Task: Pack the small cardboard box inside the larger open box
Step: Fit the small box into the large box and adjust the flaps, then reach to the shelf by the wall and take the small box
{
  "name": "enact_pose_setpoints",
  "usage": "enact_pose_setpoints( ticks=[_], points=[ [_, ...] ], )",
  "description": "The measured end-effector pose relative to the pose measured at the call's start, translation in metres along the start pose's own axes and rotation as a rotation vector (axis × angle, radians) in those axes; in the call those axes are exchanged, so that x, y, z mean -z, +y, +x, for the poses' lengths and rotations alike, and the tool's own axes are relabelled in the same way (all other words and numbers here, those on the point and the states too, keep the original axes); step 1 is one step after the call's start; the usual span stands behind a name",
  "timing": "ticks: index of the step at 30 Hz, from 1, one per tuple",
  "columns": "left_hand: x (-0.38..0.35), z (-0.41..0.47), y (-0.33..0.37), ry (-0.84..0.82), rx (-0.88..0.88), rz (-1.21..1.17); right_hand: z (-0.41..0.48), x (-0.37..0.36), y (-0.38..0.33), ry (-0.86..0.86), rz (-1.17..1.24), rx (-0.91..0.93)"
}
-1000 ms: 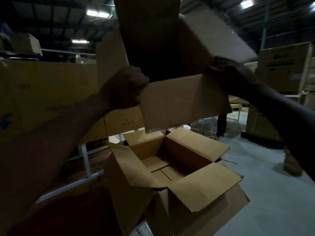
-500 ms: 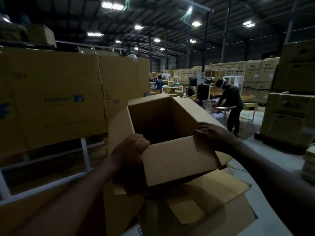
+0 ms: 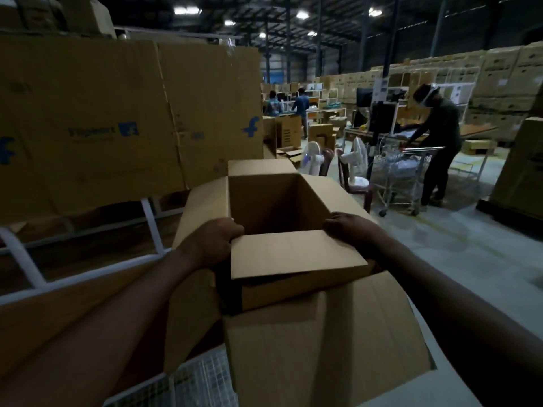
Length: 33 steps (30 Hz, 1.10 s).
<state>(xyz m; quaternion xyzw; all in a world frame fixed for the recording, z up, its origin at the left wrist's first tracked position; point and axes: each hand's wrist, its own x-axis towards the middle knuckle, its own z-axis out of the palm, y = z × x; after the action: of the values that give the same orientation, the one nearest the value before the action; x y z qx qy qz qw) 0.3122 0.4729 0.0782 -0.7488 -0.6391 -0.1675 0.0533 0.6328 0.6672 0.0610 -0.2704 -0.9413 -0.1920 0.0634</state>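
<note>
small box (image 3: 296,254): plain brown, top open, flaps up, sitting down in the big box (image 3: 323,348) | my left hand (image 3: 211,242) holds its left edge | my right hand (image 3: 349,230) holds its right edge

Dim warehouse: ceiling lights (image 3: 302,15), grey concrete floor (image 3: 458,248), stacked cartons (image 3: 499,83) along the far wall.

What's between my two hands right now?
In the head view, the small cardboard box's near flap spans from the left hand to the right hand, each gripping a corner.
</note>
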Motion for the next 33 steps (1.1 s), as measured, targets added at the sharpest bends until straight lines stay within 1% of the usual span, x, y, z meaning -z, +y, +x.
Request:
enact_pose_setpoints(
  ticks=[1, 2, 3, 6, 8, 10, 12, 14, 15, 19, 20, 22, 24, 26, 28, 30, 33],
  points=[
    [-0.007, -0.003, 0.002, -0.054, 0.017, 0.007, 0.0, -0.009, -0.002, -0.026, 0.033, -0.032],
    [-0.013, -0.007, 0.005, -0.096, 0.035, 0.026, 0.0, -0.017, -0.003, -0.052, 0.04, 0.008],
    [-0.02, -0.013, 0.005, -0.121, 0.065, 0.035, 0.001, -0.023, -0.006, -0.059, 0.112, 0.024],
    [-0.024, -0.018, 0.003, -0.117, 0.166, 0.026, 0.007, -0.029, -0.005, -0.091, 0.283, 0.025],
    [-0.024, -0.015, 0.0, -0.128, 0.186, 0.005, 0.008, -0.021, -0.009, -0.055, 0.36, -0.038],
    [-0.026, -0.015, 0.002, -0.102, 0.196, 0.0, 0.008, -0.019, -0.011, -0.045, 0.335, -0.048],
    [-0.032, -0.017, 0.003, -0.03, 0.215, -0.019, 0.009, -0.02, -0.01, -0.036, 0.324, -0.038],
    [-0.035, -0.015, 0.011, 0.002, 0.242, -0.038, 0.01, -0.016, -0.004, -0.054, 0.309, -0.058],
    [-0.036, -0.013, 0.018, 0.011, 0.248, -0.046, 0.009, -0.012, 0.0, -0.055, 0.299, -0.081],
    [-0.045, -0.012, 0.028, 0.041, 0.259, -0.054, 0.0, -0.006, 0.009, 0.032, 0.304, -0.239],
    [-0.043, -0.013, 0.026, 0.022, 0.26, -0.055, -0.005, -0.007, 0.007, 0.043, 0.297, -0.25],
    [-0.036, -0.017, 0.021, -0.042, 0.268, -0.048, -0.014, -0.01, 0.007, 0.008, 0.262, -0.233],
    [-0.022, -0.02, 0.019, -0.142, 0.236, -0.022, -0.018, -0.005, 0.012, -0.01, 0.249, -0.276],
    [-0.005, -0.025, 0.022, -0.227, 0.201, 0.001, -0.019, 0.005, 0.013, 0.107, 0.287, -0.361],
    [0.016, -0.027, 0.023, -0.178, 0.204, 0.012, -0.012, 0.023, 0.004, 0.267, 0.32, -0.355],
    [0.042, -0.029, 0.022, -0.044, 0.232, 0.057, 0.001, 0.048, -0.012, 0.387, 0.302, -0.274],
    [0.088, -0.04, 0.013, 0.17, 0.275, 0.141, 0.03, 0.089, -0.047, 0.464, 0.277, -0.194]
  ],
)
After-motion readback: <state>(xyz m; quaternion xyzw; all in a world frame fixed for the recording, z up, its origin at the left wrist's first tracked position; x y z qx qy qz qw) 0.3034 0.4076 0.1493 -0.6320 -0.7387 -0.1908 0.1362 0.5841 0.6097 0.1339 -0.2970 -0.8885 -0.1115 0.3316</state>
